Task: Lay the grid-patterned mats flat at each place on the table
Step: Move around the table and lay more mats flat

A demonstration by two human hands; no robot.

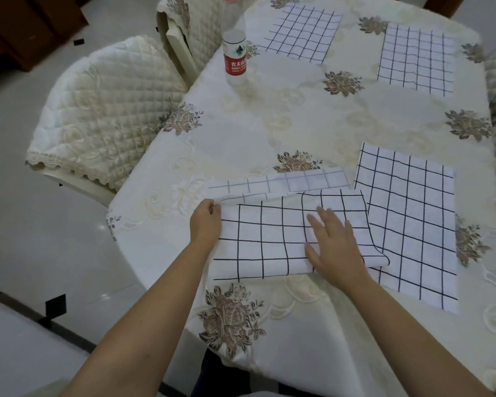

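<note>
Left hand (205, 222) pinching, right hand (334, 245) flat.

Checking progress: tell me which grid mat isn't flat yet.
The near-left mat, held by the left hand and pressed by the right hand: its far edge is folded over. The near-right mat, far-left mat and far-right mat lie flat.
</note>
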